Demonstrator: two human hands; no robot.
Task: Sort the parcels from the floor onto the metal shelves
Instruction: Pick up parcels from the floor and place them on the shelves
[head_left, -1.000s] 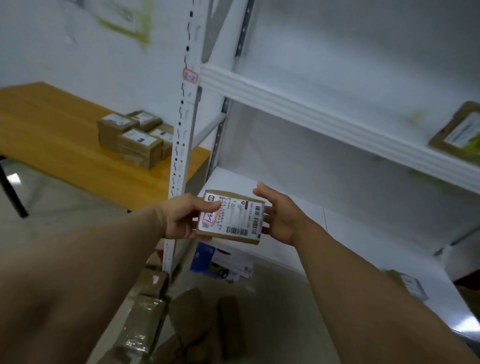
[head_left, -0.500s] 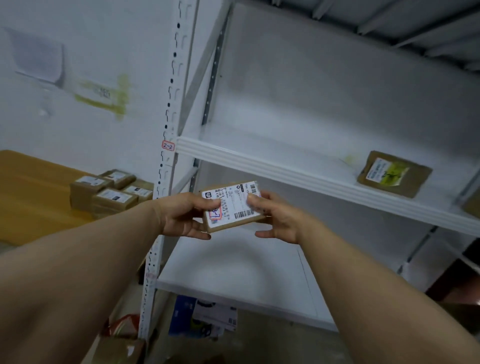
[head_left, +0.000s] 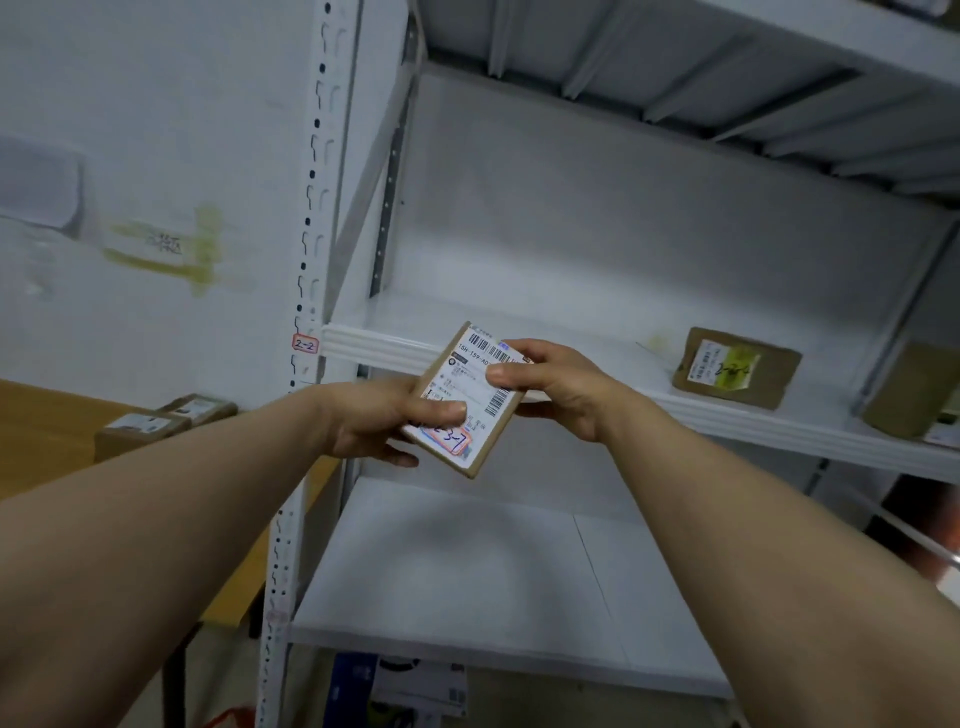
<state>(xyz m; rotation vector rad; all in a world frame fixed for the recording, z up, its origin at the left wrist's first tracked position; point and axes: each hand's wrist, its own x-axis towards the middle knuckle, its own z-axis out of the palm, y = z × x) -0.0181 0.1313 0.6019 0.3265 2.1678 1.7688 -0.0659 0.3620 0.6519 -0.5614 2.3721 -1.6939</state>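
Observation:
A small brown parcel (head_left: 480, 384) with a white barcode label and red handwriting is held in both hands in front of the white metal shelving. My left hand (head_left: 384, 421) grips its lower left end, thumb on the label. My right hand (head_left: 550, 379) pinches its upper right end. The parcel is tilted, its top end level with the front lip of the middle shelf (head_left: 379, 345), whose post carries a red "2-2" tag (head_left: 305, 344).
A labelled brown parcel (head_left: 735, 366) lies on the middle shelf at right, another box (head_left: 914, 389) beyond it. The lower shelf (head_left: 467, 571) is below my hands. Stacked parcels (head_left: 156, 423) sit on a wooden table (head_left: 36, 436) at left. Printed packages (head_left: 415, 686) lie under the lower shelf.
The view has tilted upward. Both hands have raised the parcel from beside the lower shelf to the middle shelf's edge and turned it more upright.

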